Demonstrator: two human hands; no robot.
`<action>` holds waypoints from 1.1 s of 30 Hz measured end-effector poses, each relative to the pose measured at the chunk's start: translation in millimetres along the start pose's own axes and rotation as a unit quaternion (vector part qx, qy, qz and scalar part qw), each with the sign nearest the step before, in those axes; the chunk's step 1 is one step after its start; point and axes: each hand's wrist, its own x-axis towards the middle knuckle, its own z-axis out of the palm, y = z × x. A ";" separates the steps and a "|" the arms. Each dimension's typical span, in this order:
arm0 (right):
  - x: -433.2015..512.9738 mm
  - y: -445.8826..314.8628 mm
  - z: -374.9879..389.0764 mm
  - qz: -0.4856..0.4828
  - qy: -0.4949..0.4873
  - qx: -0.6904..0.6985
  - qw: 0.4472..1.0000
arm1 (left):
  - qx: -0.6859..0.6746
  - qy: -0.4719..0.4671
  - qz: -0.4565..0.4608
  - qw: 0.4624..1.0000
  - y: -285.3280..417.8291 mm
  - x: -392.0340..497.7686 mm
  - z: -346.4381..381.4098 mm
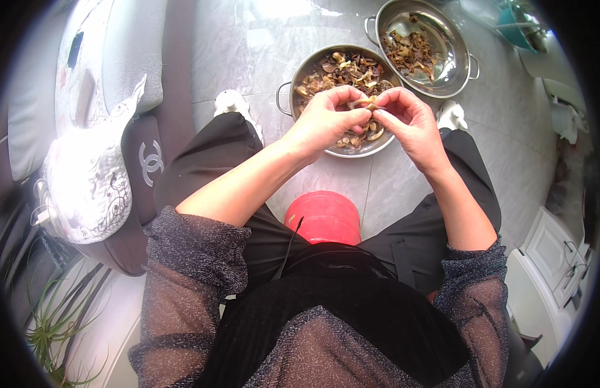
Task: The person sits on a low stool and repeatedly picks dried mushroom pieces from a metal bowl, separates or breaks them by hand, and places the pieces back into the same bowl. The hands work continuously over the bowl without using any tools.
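Between the fingertips of my left hand [333, 112] and my right hand [410, 122] is a small yellowish-brown mushroom piece [362, 102]. Both thumbs and index fingers pinch it. The hands are over a two-handled stainless steel basin [359, 154] on the floor, filled with brown and tan mushroom pieces [360, 72]. My hands and wrists cover part of that heap. Beyond it to the right, a second stainless steel basin [452, 58] holds a smaller pile of brown mushroom scraps [412, 51], with bare shiny metal showing around it.
A round red bucket or stool [324, 216] stands between my legs. White shoes [232, 104] flank the basins on the grey tile floor [232, 53]. At left is a dark wooden sofa [176, 72] with grey cushions [132, 53] and a white patterned cover [94, 189]. A spiky plant [50, 330] grows at lower left.
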 end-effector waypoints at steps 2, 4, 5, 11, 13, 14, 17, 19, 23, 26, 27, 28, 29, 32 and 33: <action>-0.8 -0.2 1.2 -0.015 0.006 -0.036 0.999 | 0.004 0.001 0.003 1.000 0.5 -0.2 1.0; -1.8 -0.9 2.4 -0.032 0.007 -0.069 0.997 | 0.009 0.000 0.006 1.000 0.7 -0.4 1.4; -2.1 -1.3 2.7 -0.043 0.006 -0.086 0.995 | 0.013 -0.001 0.007 1.000 0.7 -0.4 1.2; -4.0 4.2 9.3 -0.008 0.005 -0.051 0.999 | 0.006 0.010 -0.018 1.000 -2.2 0.5 0.0; -4.5 9.6 13.4 0.006 0.009 -0.042 0.999 | 0.004 0.020 -0.039 0.999 -3.6 0.6 2.0; -4.8 12.4 15.3 0.005 0.007 -0.060 0.998 | -0.002 0.027 -0.055 0.998 -4.4 -0.2 3.6; -7.1 19.2 17.0 -0.008 0.004 -0.163 0.987 | -0.064 0.044 -0.091 0.993 -6.9 -6.8 10.0; -8.8 24.2 17.3 -0.011 -0.002 -0.222 0.975 | -0.116 0.042 -0.116 0.986 -7.1 -9.5 12.7; -4.7 37.2 13.3 0.005 0.008 -0.181 0.983 | -0.161 0.033 -0.101 0.981 -5.6 -10.3 17.2; 3.2 46.1 8.9 0.051 0.033 -0.088 0.994 | -0.175 0.007 -0.113 0.978 0.3 -6.8 15.0; 4.6 46.8 5.7 0.028 0.023 -0.077 0.996 | -0.173 0.007 -0.109 0.979 1.8 -5.8 15.1; 5.9 46.3 1.8 0.030 0.021 -0.064 0.997 | -0.171 0.008 -0.106 0.980 3.3 -4.8 15.2; 7.5 45.2 -1.1 0.030 0.016 -0.044 0.998 | -0.170 0.007 -0.099 0.981 4.7 -4.0 15.1; 10.9 37.5 -10.1 0.075 0.019 -0.003 0.997 | -0.150 0.016 -0.097 0.984 9.7 -1.7 12.0; 11.8 34.8 -12.4 0.108 0.028 0.016 0.994 | -0.144 0.013 -0.090 0.985 11.5 -0.5 10.8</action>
